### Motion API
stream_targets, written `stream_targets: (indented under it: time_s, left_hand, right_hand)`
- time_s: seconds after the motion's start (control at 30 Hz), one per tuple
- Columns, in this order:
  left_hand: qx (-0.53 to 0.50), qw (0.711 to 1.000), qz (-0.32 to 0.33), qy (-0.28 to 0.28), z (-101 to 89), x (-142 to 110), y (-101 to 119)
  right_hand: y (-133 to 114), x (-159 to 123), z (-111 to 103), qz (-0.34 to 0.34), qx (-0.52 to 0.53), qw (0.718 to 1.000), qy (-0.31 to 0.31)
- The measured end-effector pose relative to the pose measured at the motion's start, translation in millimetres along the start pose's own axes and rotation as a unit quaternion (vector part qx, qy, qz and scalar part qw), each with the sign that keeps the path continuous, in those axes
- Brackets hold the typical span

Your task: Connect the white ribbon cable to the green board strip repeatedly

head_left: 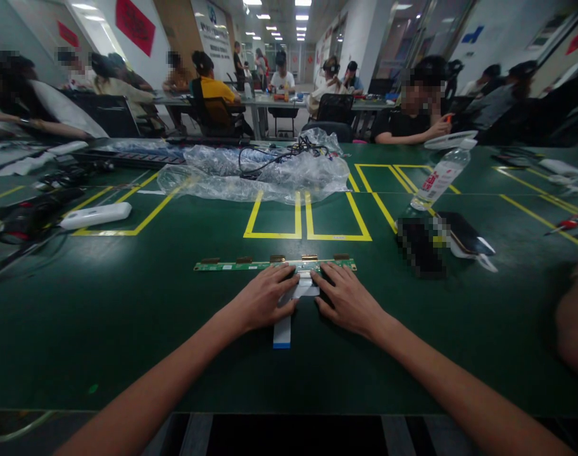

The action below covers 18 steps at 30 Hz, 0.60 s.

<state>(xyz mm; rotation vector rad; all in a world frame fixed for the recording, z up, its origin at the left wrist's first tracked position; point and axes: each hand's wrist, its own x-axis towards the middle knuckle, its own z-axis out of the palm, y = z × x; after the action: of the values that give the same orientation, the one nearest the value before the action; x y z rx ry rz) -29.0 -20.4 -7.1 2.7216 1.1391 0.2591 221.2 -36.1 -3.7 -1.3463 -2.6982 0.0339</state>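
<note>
on the smooth, dark green surface [150,354], a flat white ribbon cable [282,332] with a blue end strip lies nearest, passing partly beneath the left hand [268,297]. that one and the right hand [348,299] lie palm down, almost mirrored, forearms angling in from either side, fingers spread and loosely bent, neither closed around anything. their fingertips meet the near edge of a long, thin green circuit board [232,266] set crosswise in the middle. farther off are yellow tape outlines [272,235], a clear plastic bottle [440,177] right, and crumpled transparent plastic wrap [270,180].
</note>
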Motion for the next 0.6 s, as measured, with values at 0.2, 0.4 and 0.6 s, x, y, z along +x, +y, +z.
stream_targets:
  time_s: [0.2, 0.4, 0.6]
  left_hand:
    - [-0.005, 1.000, 0.000, 0.004, -1.7, 0.6, 0.1]
    - [-0.009, 1.000, 0.002, 0.008, -2.5, -0.3, -0.9]
    - [-0.010, 1.000, 0.003, 0.011, -0.7, -0.3, -2.0]
  right_hand:
    - [4.3, -0.3, 0.6, -0.015, 0.019, 1.000, 0.012]
    - [7.1, -0.9, -1.4, -0.028, 0.028, 0.999, 0.014]
    - [8.0, -0.8, -0.3, -0.031, 0.029, 0.999, 0.014]
